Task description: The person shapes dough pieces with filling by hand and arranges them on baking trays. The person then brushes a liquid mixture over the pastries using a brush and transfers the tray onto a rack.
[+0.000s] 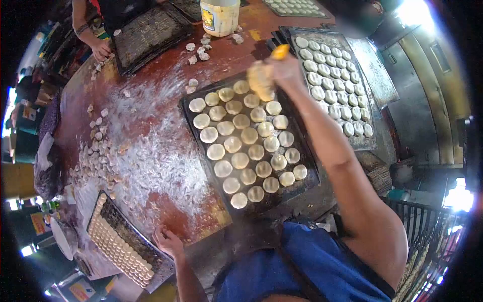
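My right hand (286, 71) is closed around a wide brush (260, 82) with a yellow-orange handle end, blurred by motion. The brush is over the far right part of a dark baking tray (302, 192). Rows of flat, round dough pieces (240, 121) cover this tray, and several on the right look wet and shiny. My left hand (168, 242) rests low by the table edge, fingers loosely bent and apart, holding nothing. Beside it lies a tilted tray (126, 229) with rows of small, pale dough pieces.
Another tray of dough rounds (334, 75) sits at the right. A white bucket (220, 19) and stacked dark trays (151, 35) are at the back. Dough lumps (100, 156) lie on the floured table (151, 146). A co-worker's hand (100, 49) touches dough at the far left.
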The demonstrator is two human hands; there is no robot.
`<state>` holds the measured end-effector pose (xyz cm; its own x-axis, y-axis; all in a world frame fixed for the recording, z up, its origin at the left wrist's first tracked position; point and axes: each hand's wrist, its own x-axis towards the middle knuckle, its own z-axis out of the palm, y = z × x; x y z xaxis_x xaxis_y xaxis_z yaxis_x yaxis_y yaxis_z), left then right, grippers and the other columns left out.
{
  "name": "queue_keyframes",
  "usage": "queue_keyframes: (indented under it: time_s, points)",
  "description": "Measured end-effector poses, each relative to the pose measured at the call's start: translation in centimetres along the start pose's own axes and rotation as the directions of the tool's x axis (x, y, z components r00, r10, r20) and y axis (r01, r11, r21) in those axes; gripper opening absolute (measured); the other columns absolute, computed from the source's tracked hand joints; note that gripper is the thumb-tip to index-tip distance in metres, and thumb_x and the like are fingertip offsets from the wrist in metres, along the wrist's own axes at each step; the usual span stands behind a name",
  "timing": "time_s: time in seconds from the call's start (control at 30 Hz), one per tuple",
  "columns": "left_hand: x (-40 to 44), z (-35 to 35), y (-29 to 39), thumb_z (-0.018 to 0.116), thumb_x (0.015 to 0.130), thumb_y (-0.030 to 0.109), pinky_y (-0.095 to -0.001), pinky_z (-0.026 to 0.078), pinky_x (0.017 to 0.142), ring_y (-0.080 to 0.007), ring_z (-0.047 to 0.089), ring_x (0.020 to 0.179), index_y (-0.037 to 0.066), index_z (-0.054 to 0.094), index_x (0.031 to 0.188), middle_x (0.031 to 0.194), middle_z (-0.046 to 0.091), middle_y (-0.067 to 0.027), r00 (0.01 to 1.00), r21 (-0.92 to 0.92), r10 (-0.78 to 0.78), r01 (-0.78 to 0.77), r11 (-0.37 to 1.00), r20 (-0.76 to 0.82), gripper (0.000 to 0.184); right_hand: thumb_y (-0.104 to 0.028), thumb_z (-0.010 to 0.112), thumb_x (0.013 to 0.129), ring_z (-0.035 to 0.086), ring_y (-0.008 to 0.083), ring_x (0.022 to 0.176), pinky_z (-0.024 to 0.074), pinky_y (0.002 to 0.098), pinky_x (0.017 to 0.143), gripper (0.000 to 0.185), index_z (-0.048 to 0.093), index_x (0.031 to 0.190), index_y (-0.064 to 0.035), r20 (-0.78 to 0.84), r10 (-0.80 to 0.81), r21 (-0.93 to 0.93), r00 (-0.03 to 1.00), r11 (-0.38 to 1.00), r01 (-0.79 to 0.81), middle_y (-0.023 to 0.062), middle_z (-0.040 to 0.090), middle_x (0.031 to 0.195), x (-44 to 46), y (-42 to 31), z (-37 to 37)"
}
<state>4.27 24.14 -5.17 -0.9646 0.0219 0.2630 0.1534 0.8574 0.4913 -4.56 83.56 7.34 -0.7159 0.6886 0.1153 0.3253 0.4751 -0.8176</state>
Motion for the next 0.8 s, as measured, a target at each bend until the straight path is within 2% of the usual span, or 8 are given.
queue_keyframes:
  time_s: [0.17,0.27,0.37,0.43,0.47,0.6,0.63,0.8]
  points:
    - [-0.1,-0.2,0.4,0.051,0.084,0.002,-0.0421,0.050,0.076,-0.0336,0.060,0.085,-0.003,0.063,0.095,0.092,0.062,-0.0170,1.000,0.030,0.026,-0.026,0.999,-0.004,0.017,-0.054,0.061,0.084,0.068,0.0350,0.086,0.0545,0.0444,0.075,0.049,0.063,0.109,-0.0117,0.237,-0.095,-0.447,0.967,0.873,0.196,0.0177,0.070,0.091,-0.2,-5.9,1.4]
    - [-0.2,0.1,-0.4,0.051,0.085,0.003,-0.0435,0.049,0.079,-0.0355,0.060,0.089,-0.002,0.063,0.096,0.094,0.062,-0.0179,1.000,-0.006,0.002,-0.002,1.000,0.007,0.018,-0.044,0.065,0.082,0.068,0.0332,0.082,0.0548,0.0433,0.070,0.042,0.062,0.121,-0.0270,0.838,-0.229,-0.188,0.495,0.731,0.656,0.0121,0.069,0.102,-8.2,-7.3,5.8]
    - [0.0,0.0,-0.1,0.052,0.084,0.003,-0.0437,0.049,0.080,-0.0359,0.060,0.090,-0.002,0.064,0.097,0.095,0.063,-0.0182,0.999,0.052,0.027,-0.025,0.998,-0.025,0.018,-0.061,0.059,0.086,0.067,0.0303,0.095,0.0528,0.0447,0.082,0.058,0.063,0.123,-0.0177,0.990,-0.046,0.040,0.135,0.998,0.048,0.0132,0.069,0.106,-16.7,-4.4,3.7]
    - [-0.1,0.3,-0.3,0.052,0.085,0.003,-0.0437,0.049,0.080,-0.0360,0.060,0.090,-0.002,0.064,0.098,0.095,0.063,-0.0184,1.000,0.027,0.004,-0.003,1.000,-0.022,0.018,-0.035,0.067,0.085,0.067,0.0238,0.096,0.0537,0.0388,0.082,0.034,0.066,0.114,-0.0187,0.945,-0.119,0.021,0.306,0.952,0.306,0.0123,0.069,0.103,-17.2,-7.2,0.3]
    - [-0.2,0.0,-0.6,0.053,0.085,0.003,-0.0437,0.049,0.081,-0.0362,0.060,0.091,-0.002,0.064,0.098,0.096,0.064,-0.0185,1.000,0.011,-0.006,0.006,1.000,-0.008,0.018,-0.035,0.065,0.088,0.068,0.0195,0.091,0.0546,0.0342,0.080,0.029,0.067,0.108,-0.0148,0.907,0.101,-0.221,0.408,0.940,0.259,0.0102,0.071,0.101,-14.2,-7.1,1.5]
    - [-0.6,-0.1,-0.5,0.053,0.085,0.003,-0.0442,0.049,0.082,-0.0364,0.060,0.091,-0.002,0.064,0.098,0.095,0.064,-0.0182,1.000,-0.058,-0.003,0.002,0.998,-0.018,0.018,-0.045,0.057,0.091,0.067,0.0200,0.070,0.0523,0.0325,0.064,0.036,0.069,0.096,-0.0117,0.441,-0.317,-0.264,0.840,0.848,0.459,0.0064,0.070,0.080,-1.7,0.6,0.6]
    - [-0.5,-0.1,-0.7,0.053,0.085,0.003,-0.0444,0.048,0.082,-0.0365,0.060,0.090,-0.003,0.064,0.098,0.095,0.064,-0.0180,0.999,-0.040,0.018,-0.019,0.999,-0.027,0.018,-0.046,0.058,0.091,0.067,0.0216,0.071,0.0524,0.0334,0.065,0.036,0.069,0.097,-0.0121,0.351,-0.513,-0.240,0.783,0.759,0.605,0.0068,0.070,0.081,-1.8,-0.3,-2.2]
    - [-0.5,0.0,-1.4,0.053,0.086,0.003,-0.0447,0.048,0.082,-0.0367,0.060,0.090,-0.003,0.064,0.097,0.094,0.063,-0.0177,0.999,-0.003,0.038,-0.038,0.999,-0.030,0.017,-0.037,0.066,0.086,0.063,0.0319,0.108,0.0519,0.0420,0.092,0.051,0.056,0.130,-0.0149,0.695,0.054,-0.400,0.717,0.858,0.323,0.0156,0.064,0.117,-22.7,1.7,-12.3]
